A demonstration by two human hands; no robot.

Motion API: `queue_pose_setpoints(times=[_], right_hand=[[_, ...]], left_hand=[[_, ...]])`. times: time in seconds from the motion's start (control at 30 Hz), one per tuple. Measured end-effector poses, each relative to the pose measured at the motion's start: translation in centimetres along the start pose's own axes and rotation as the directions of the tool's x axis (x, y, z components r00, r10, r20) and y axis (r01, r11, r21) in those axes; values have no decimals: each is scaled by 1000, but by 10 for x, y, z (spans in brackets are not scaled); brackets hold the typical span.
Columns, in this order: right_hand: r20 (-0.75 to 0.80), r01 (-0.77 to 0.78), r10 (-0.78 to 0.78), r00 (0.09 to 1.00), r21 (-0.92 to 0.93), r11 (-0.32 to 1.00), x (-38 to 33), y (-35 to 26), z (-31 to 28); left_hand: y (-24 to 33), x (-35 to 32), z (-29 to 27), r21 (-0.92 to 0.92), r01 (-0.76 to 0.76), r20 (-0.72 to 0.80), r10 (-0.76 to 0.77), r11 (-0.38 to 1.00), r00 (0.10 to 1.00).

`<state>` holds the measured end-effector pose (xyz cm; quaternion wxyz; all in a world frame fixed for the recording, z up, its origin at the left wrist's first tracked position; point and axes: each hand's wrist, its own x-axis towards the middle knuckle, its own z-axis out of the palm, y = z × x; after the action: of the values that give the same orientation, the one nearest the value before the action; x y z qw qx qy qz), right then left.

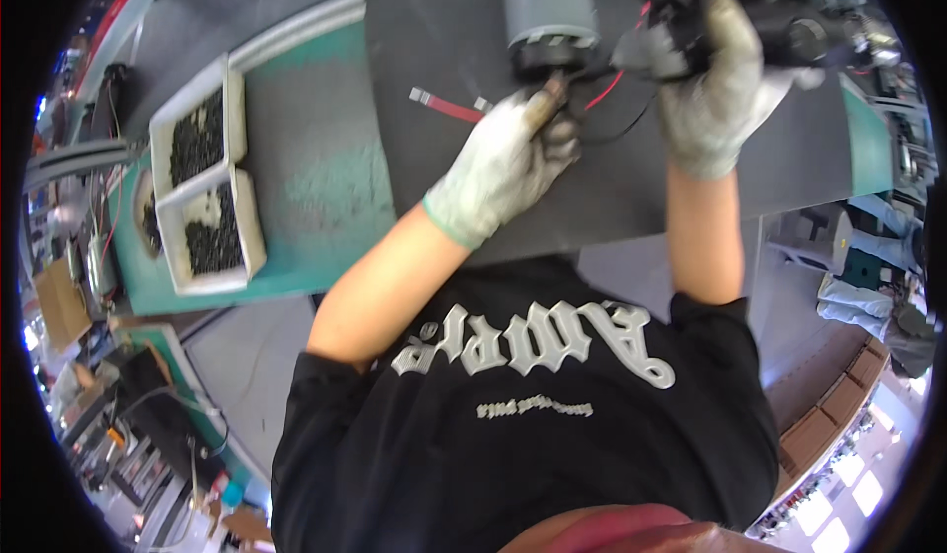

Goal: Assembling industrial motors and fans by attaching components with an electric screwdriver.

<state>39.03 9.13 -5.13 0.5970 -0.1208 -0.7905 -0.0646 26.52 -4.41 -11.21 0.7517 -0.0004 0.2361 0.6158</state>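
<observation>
Showing black-ended grey cylinder (548,2)

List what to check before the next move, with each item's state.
1. Gloves on left hand and right hand: ok.
2. Left fingertips at the black end of the grey cylinder: ok.
3. Firm right-hand grip on the black device: cannot tell, blurred.
4. Red wire connected at both ends: cannot tell.
5. Small black parts inside the two white trays: ok.
</observation>
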Motion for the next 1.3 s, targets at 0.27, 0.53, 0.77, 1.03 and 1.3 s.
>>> queue_pose_setpoints(times=[0.27, 0.53, 0.77, 1.03, 1.3], right_hand=[[4, -562, 851, 525, 752, 344, 12, -8, -14], [-159, -378, 348, 924, -236, 895, 23, 109, -110], [421, -120, 319, 849, -434, 893, -25, 140, -60], [793, -332, 425, 436, -297, 895, -89, 171, -70], [667, -214, 500, 552, -466, 858, -102, 192, -72]], left_hand=[[-19, 4, 12, 196, -137, -140, 166, 971, 976], [-2, -2, 25, 995, -93, 87, 612, -22, 786], [4, -16, 23, 950, -133, -54, 567, 284, 822], [47, -110, 5, 930, -252, 84, 511, 269, 855], [248, -279, -96, 582, 786, 274, 960, -207, 50]])
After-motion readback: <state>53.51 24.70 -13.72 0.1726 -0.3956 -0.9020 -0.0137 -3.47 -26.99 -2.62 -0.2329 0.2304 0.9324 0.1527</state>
